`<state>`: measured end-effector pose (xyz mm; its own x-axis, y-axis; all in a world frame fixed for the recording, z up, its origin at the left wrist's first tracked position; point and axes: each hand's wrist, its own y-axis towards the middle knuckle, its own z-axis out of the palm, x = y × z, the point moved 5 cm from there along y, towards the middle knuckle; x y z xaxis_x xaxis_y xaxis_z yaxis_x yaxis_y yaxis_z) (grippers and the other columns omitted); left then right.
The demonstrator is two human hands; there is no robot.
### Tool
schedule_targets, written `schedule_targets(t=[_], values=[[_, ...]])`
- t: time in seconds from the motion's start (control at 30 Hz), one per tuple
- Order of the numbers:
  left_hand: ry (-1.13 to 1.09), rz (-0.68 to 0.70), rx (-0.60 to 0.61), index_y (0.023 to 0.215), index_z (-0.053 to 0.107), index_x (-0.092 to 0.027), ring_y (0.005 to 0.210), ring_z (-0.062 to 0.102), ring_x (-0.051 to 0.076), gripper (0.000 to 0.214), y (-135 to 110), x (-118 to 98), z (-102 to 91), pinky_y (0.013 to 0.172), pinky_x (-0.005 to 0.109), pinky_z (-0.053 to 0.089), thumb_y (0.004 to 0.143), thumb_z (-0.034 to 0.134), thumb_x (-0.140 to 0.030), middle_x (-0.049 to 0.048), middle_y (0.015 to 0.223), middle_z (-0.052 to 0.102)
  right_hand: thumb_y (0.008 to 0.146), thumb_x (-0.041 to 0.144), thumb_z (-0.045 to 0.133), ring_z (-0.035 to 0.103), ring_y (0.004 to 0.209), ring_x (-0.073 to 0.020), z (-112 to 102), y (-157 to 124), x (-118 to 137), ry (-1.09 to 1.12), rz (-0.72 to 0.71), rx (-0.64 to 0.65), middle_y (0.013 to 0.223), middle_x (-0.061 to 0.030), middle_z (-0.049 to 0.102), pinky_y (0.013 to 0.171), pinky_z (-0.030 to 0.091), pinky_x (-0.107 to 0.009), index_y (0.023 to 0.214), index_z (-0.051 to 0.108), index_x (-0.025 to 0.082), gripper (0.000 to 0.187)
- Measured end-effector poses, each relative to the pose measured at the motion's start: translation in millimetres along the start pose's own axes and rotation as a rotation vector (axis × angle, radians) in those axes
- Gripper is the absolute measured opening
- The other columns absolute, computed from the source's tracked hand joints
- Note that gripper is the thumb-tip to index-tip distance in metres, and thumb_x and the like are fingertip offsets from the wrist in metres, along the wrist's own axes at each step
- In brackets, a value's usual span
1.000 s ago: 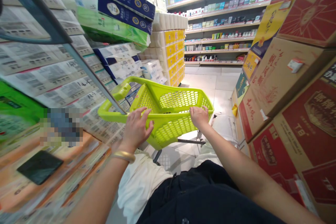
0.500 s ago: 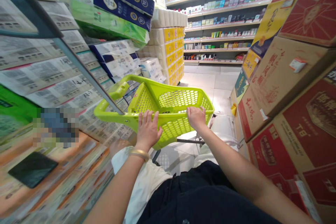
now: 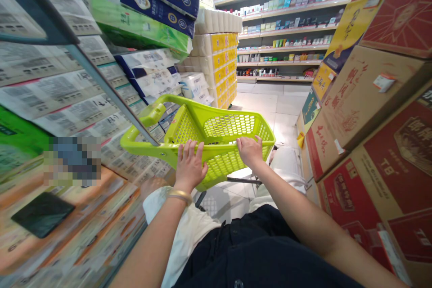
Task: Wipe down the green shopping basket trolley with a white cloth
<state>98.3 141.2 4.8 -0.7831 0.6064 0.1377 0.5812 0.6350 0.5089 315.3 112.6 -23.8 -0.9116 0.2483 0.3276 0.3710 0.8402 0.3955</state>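
A lime-green plastic shopping cart (image 3: 216,173) with latticed walls stands sideways in front of me, its handle end to the left. My left hand (image 3: 191,164), with a gold bangle at the wrist, lies over the near rim, fingertips curled across the edge and thumb off to the right. Further along that rim, towards the narrow end, my right hand (image 3: 250,150) is closed round the edge, its fingertips hidden inside. The part of the basket floor I can see holds nothing. A grey metal pole (image 3: 111,94) meets the cart beside its handle.
Stacked tissue packs (image 3: 148,22) rise on the left. A dark phone-like slab (image 3: 43,214) lies on orange-and-white packs there. Large cartons (image 3: 374,99) line the right side. Beyond the tiled floor (image 3: 280,119), shelves (image 3: 286,29) hold small boxes and bottles.
My right hand has shifted slightly left along the rim. My left hand and the cart have stayed almost in place.
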Motion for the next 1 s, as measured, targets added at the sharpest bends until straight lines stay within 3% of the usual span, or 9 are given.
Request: schedule_targets(t=[0.13, 0.23, 0.33, 0.53, 0.67, 0.8, 1.0], values=[[-0.003, -0.013, -0.010, 0.139, 0.050, -0.012, 0.142, 0.035, 0.036, 0.063, 0, 0, 1.7, 0.122, 0.057, 0.018, 0.079, 0.058, -0.029, 0.0200, 0.140, 0.052, 0.103, 0.031, 0.036, 0.064, 0.086, -0.0192, -6, 2, -34, -0.033, 0.106, -0.012, 0.092, -0.0051, 0.075, 0.103, 0.020, -0.040, 0.085, 0.067, 0.020, 0.038], [-0.020, -0.034, -0.016, 0.138, 0.051, -0.011, 0.142, 0.036, 0.037, 0.061, 0, -1, 2.8, 0.121, 0.058, 0.018, 0.080, 0.057, -0.030, 0.0206, 0.139, 0.052, 0.103, 0.030, 0.037, 0.065, 0.087, -0.0202, -8, 3, -40, -0.042, 0.161, -0.018, 0.090, -0.0057, 0.075, 0.103, 0.020, -0.040, 0.084, 0.068, 0.019, 0.038], [-0.020, -0.050, -0.015, 0.137, 0.052, -0.011, 0.141, 0.037, 0.038, 0.060, 0, -1, 3.2, 0.121, 0.059, 0.018, 0.081, 0.057, -0.031, 0.0209, 0.139, 0.052, 0.102, 0.029, 0.037, 0.065, 0.086, -0.0205, -5, 2, -25, -0.034, 0.155, -0.030, 0.088, -0.0065, 0.075, 0.103, 0.021, -0.040, 0.083, 0.068, 0.019, 0.038], [0.007, -0.047, -0.012, 0.137, 0.051, -0.009, 0.141, 0.036, 0.038, 0.061, 0, -2, 0.8, 0.121, 0.058, 0.017, 0.081, 0.057, -0.032, 0.0221, 0.139, 0.052, 0.103, 0.031, 0.037, 0.064, 0.082, -0.0181, 10, 0, 38, 0.014, -0.021, -0.029, 0.088, -0.0049, 0.075, 0.103, 0.021, -0.039, 0.083, 0.067, 0.020, 0.038], [0.014, -0.041, -0.010, 0.137, 0.050, -0.010, 0.141, 0.036, 0.038, 0.062, -1, 0, 0.8, 0.121, 0.058, 0.018, 0.080, 0.057, -0.032, 0.0214, 0.139, 0.052, 0.104, 0.035, 0.036, 0.063, 0.082, -0.0177, 14, 0, 52, 0.021, -0.080, 0.003, 0.087, -0.0041, 0.075, 0.104, 0.020, -0.038, 0.083, 0.067, 0.021, 0.040], [0.001, -0.020, -0.017, 0.138, 0.050, -0.012, 0.143, 0.034, 0.037, 0.061, -2, 2, 2.0, 0.121, 0.058, 0.019, 0.080, 0.056, -0.031, 0.0207, 0.139, 0.052, 0.105, 0.034, 0.034, 0.063, 0.084, -0.0172, 9, -1, 34, -0.006, -0.113, 0.007, 0.090, -0.0035, 0.075, 0.102, 0.021, -0.036, 0.086, 0.066, 0.022, 0.039], [-0.042, -0.035, -0.013, 0.138, 0.050, -0.015, 0.143, 0.035, 0.036, 0.061, -2, 3, 2.1, 0.122, 0.057, 0.018, 0.079, 0.058, -0.030, 0.0188, 0.140, 0.053, 0.104, 0.029, 0.036, 0.063, 0.086, -0.0176, -4, 1, -21, -0.050, 0.000, -0.008, 0.091, -0.0044, 0.075, 0.100, 0.024, -0.032, 0.087, 0.068, 0.020, 0.038]])
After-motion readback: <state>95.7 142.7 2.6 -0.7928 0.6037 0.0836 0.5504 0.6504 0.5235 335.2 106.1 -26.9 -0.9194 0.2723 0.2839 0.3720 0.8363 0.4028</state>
